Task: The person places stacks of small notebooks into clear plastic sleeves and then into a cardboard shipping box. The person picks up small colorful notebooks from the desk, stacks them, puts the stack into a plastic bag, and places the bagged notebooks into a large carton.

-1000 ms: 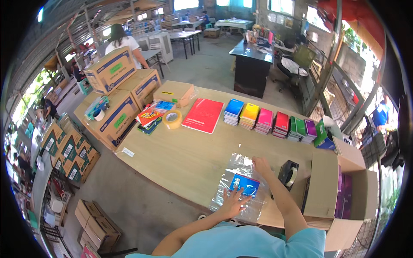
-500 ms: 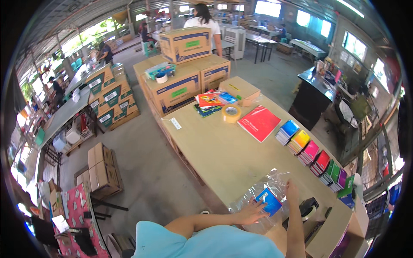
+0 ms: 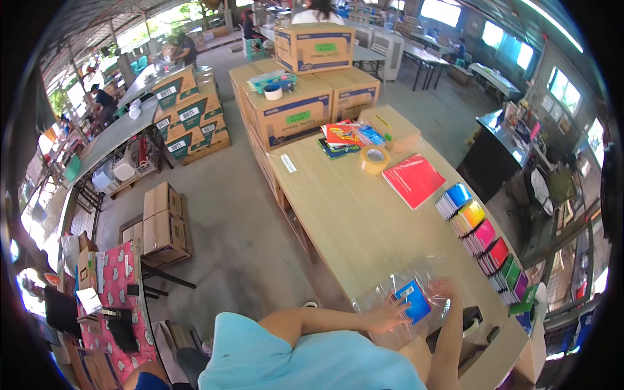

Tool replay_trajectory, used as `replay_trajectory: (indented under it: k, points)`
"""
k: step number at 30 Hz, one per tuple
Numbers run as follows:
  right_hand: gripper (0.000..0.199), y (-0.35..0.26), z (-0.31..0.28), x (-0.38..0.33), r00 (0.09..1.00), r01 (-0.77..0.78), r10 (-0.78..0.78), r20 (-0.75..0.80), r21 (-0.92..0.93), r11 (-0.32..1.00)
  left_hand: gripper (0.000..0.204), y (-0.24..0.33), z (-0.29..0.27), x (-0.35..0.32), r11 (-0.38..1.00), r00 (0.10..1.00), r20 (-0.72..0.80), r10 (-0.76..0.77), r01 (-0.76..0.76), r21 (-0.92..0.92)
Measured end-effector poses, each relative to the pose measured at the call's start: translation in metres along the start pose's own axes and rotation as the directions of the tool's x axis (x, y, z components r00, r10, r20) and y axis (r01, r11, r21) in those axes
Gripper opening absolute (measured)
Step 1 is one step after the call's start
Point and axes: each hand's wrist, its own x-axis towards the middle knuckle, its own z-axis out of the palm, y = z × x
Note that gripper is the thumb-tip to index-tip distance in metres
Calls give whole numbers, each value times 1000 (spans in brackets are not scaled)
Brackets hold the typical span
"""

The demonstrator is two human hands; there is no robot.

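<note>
A small blue notebook point(image 3: 415, 300) lies with a clear plastic bag point(image 3: 383, 292) around it near the table's front edge. My left hand point(image 3: 390, 316) comes from the left, its fingers apart and resting on the notebook's lower left side. At the notebook's right, my right hand point(image 3: 444, 289) has its fingers bent at the bag's edge and closed on the film. Glare on the film hides whether the notebook is fully inside.
Stacked notebooks point(image 3: 484, 235) in several colours line the table's right edge. Farther back are a red notebook point(image 3: 414, 181), a tape roll point(image 3: 374, 159) and cartons point(image 3: 296, 117). Beside my right forearm are a black tape dispenser point(image 3: 469, 318) and an open cardboard box point(image 3: 504, 354).
The view has shifted, so the scene sits farther right and higher. My left hand stays on the notebook. My right hand has turned, with its fingers now pointing more to the left.
</note>
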Motion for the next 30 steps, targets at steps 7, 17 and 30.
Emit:
replay_trajectory:
  k: [7,17,30]
  points:
    - [39,-13,-23,6,888,-188,177,425,-15,982,80,-6,19,15,999,990,-137,-44,44,-3]
    - [33,-79,66,-75,914,-23,-171,-369,-468,884,80,12,-2,29,988,989,-26,-145,143,-51]
    - [22,-115,152,-81,567,-127,-309,-763,-452,883,70,3,8,27,990,991,-1,-137,137,-26]
